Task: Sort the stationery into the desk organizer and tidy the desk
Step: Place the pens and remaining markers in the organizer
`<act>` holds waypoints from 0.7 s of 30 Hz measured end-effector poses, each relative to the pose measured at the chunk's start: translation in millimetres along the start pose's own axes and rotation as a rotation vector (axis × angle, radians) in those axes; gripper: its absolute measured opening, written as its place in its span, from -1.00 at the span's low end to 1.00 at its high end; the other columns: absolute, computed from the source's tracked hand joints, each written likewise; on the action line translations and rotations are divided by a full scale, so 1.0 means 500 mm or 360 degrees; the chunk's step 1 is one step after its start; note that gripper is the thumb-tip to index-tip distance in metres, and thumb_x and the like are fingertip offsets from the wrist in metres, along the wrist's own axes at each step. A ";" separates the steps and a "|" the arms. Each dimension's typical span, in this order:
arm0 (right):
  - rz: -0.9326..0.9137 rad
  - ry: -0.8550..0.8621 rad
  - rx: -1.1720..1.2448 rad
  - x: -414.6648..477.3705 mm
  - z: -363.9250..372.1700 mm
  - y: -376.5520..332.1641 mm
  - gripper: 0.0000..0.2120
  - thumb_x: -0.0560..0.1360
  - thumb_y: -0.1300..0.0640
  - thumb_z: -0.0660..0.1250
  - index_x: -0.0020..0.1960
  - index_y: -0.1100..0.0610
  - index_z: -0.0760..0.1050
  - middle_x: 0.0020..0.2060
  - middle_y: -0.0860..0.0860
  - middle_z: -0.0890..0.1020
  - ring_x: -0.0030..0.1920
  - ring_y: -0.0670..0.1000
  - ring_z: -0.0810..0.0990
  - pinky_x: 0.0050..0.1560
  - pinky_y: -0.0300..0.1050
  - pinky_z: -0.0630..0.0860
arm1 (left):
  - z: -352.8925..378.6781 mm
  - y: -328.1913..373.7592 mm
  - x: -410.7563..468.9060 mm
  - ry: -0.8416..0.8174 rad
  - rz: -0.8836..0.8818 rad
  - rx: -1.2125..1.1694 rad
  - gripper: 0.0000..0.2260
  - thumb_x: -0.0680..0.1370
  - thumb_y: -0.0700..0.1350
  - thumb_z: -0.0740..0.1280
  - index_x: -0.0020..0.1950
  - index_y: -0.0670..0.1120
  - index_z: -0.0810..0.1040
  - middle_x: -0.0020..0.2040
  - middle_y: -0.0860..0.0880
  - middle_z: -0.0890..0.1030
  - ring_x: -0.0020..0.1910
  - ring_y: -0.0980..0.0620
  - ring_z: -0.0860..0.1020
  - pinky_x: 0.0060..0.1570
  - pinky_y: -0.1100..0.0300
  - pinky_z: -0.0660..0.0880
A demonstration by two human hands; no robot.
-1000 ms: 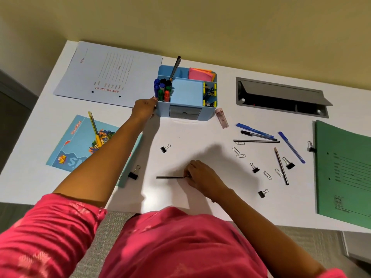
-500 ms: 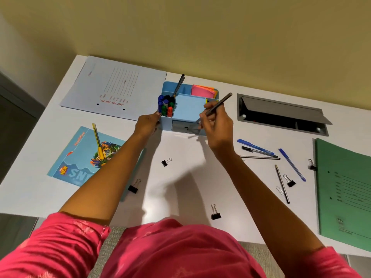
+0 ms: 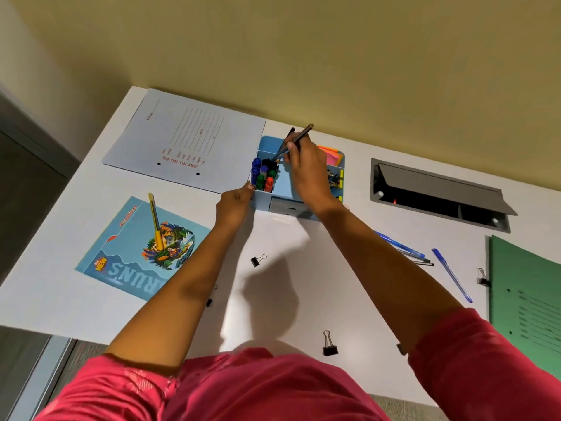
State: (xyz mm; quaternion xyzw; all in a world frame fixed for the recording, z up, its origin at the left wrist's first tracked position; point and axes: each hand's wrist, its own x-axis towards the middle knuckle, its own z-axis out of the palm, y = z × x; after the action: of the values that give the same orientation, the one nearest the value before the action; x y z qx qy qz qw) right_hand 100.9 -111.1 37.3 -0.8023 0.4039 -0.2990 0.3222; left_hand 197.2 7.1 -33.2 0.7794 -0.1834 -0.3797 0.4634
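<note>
- Two hands work at the blue desk organizer [image 3: 266,199], which stands on the white desk [image 3: 91,299] near the wall.
- Our right hand [image 3: 306,168] has its fingers clamped on a dark pencil [image 3: 299,138], tilted, tip down over the back left compartment.
- Our left hand [image 3: 235,202] rests against the organizer's left front corner, fingers curled together, gripping nothing.
- Loose binder clips [image 3: 330,347] and blue pens [image 3: 452,276] lie on the desk nearer us.

I see the right hand [image 3: 305,165] pinching a dark pencil [image 3: 296,141] tilted over the blue desk organizer [image 3: 267,202], while the left hand [image 3: 233,205] touches its side on the white desk [image 3: 303,284].
</note>
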 end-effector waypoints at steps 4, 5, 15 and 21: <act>-0.0040 -0.0088 -0.0168 0.012 0.018 0.015 -0.81 0.61 0.24 0.15 0.06 0.29 0.51 -0.09 0.20 0.62 -0.08 0.12 0.57 -0.15 -0.19 0.39 | 0.003 0.004 -0.006 0.0025 0.0025 0.0023 -0.53 0.60 0.14 0.15 -0.02 -0.24 0.60 -0.29 -0.13 0.49 -0.22 -0.05 0.43 -0.13 0.15 0.33; -0.0037 -0.0095 -0.0196 0.014 0.021 0.016 -0.82 0.61 0.24 0.16 0.06 0.29 0.51 -0.07 0.20 0.61 -0.07 0.12 0.57 -0.16 -0.24 0.35 | 0.003 0.005 -0.008 0.0034 0.0032 0.0024 -0.51 0.60 0.14 0.15 0.01 -0.30 0.58 -0.28 -0.22 0.50 -0.25 -0.10 0.42 -0.14 0.15 0.31; 0.0028 0.0175 -0.0079 -0.008 0.008 0.012 -0.76 0.54 0.28 0.30 0.19 0.26 0.48 0.04 0.16 0.60 0.03 0.06 0.57 -0.02 -0.28 0.44 | 0.005 0.002 -0.003 0.0037 0.0016 0.0058 -0.60 0.58 0.18 0.16 -0.24 -0.08 0.51 -0.19 -0.16 0.58 -0.13 -0.09 0.52 -0.06 0.08 0.42; 0.0001 0.0470 0.0078 -0.100 -0.057 0.050 -0.84 0.55 0.28 0.24 0.11 0.26 0.49 -0.03 0.13 0.58 -0.05 0.03 0.57 -0.08 -0.22 0.53 | 0.009 0.000 -0.009 0.0081 0.0033 0.0062 -0.58 0.59 0.16 0.16 -0.41 -0.01 0.35 -0.37 -0.04 0.46 -0.28 -0.03 0.41 -0.20 0.15 0.30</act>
State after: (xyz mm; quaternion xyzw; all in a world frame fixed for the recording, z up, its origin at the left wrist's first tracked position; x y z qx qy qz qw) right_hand 43.7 -88.4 24.8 -0.7413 0.4398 -0.4235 0.2788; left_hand 190.8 7.1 -32.6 0.7957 -0.1871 -0.3514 0.4565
